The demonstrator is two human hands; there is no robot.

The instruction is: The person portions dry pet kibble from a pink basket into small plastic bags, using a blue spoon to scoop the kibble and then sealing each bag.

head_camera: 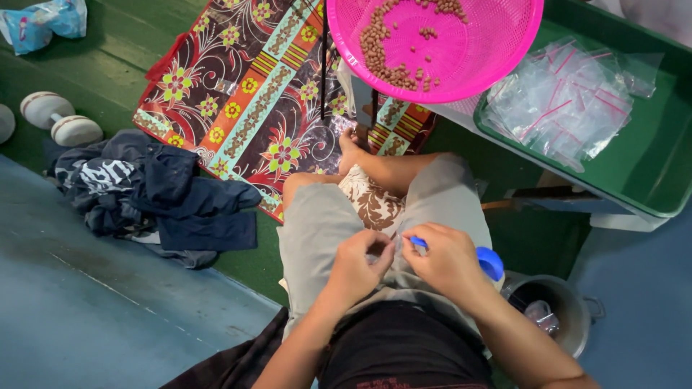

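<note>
Your left hand [358, 263] and right hand [441, 258] pinch together on a small clear bag [383, 248] over your lap, the right also clamping a blue scoop [484, 261]. The pink basket [497, 50] of peanuts [386, 61] sits at twelve o'clock, spare bags [566, 101] at one o'clock, within reach.

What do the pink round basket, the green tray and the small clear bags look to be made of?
The pink round basket looks like moulded plastic: uniform bright colour and a fine perforated mesh wall. The green tray seems rigid plastic with a smooth, slightly glossy surface and a thick rolled rim. The small clear bags appear to be thin transparent plastic film, crinkled and shiny, with pink strips along their openings.
</note>
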